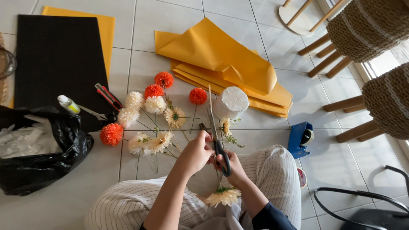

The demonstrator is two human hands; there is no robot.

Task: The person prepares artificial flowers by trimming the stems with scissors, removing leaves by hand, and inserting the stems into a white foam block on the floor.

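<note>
Four orange flowers [164,79] and about seven cream ones [155,104] lie at nine to eleven o'clock of the two hands [213,155], one pair of scissors [216,136], with one foam block [230,102] at twelve and one tape dispenser [300,139] at three.

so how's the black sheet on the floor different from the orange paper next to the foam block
The black sheet lies flat, as one smooth rectangle; the orange paper is a loose stack with its top sheet folded over and creased. The black sheet is dark and matte; the orange paper is bright and catches the light. The black sheet lies on top of another orange sheet; the orange paper lies straight on the tiles. Both lie away from the hands.
</note>
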